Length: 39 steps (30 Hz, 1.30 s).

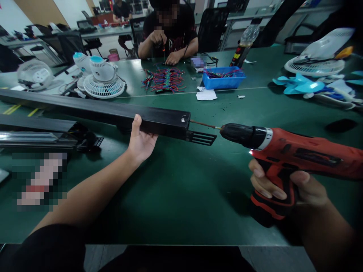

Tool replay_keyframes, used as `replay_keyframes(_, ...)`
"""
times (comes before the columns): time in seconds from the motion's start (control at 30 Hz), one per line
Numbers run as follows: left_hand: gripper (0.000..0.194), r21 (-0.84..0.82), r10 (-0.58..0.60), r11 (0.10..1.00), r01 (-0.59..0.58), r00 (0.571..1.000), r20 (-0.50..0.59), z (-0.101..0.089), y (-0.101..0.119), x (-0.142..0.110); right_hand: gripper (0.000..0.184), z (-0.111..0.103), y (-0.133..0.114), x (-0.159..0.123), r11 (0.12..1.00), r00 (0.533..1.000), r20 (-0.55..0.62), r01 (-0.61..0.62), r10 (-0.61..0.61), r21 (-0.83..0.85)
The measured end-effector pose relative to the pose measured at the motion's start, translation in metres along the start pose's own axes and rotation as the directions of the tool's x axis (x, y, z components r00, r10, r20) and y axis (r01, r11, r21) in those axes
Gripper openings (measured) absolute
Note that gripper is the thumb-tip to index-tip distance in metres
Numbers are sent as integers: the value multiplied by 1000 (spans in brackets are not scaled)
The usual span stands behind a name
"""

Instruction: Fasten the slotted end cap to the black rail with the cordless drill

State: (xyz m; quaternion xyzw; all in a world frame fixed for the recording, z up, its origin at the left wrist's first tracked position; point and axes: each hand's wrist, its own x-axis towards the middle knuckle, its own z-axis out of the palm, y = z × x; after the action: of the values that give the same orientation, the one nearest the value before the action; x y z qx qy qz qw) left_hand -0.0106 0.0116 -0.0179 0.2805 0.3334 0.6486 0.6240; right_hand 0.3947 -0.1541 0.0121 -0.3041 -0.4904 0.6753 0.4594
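Observation:
My left hand (141, 140) grips a long black rectangular bar (93, 110) from below, thumb up on its near side, holding it level above the green table (181, 196). A black slotted piece (201, 138) sticks out of the bar's right end. My right hand (286, 189) is wrapped round the handle of a red and black cordless drill (286, 149). The drill's thin bit (204, 125) points left and its tip meets the end of the bar. A small light glows under the drill's chuck.
Another black bar and metal rail (42, 133) lie at the left. White fans (100, 77) stand behind, fan parts (309, 81) at the right. A blue tray (224, 78) and coloured wire bundles (166, 80) sit mid-table, where a seated person's hands (167, 47) work.

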Motion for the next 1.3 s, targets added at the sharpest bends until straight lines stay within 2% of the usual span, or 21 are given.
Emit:
replay_keyframes(0.17, 66, -4, -7, 1000, 7, 1000, 4, 0, 1, 0, 59, -2, 1, -3, 999, 999, -1, -38, 38, 7)
replay_keyframes(0.57, 61, 5, 11, 1000, -11, 1000, -24, 6, 2, -3, 59, -2, -1, -4, 998, 999, -21, -47, 46, -32)
replay_keyframes(0.83, 67, 10, -6, 1000, 6, 1000, 11, 2, 1, -1, 60, 3, -5, 2, 999, 1000, -22, 7, -8, -36)
replay_keyframes(1.07, 68, 9, -5, 1000, 5, 1000, 23, 3, 2, -3, 68, 4, -7, 4, 999, 999, -40, 17, -19, -34)
replay_keyframes(1.3, 61, -20, -8, 1000, 8, 1000, -28, 7, 1, -2, 79, -6, -10, 1, 994, 998, -56, 26, -32, -107)
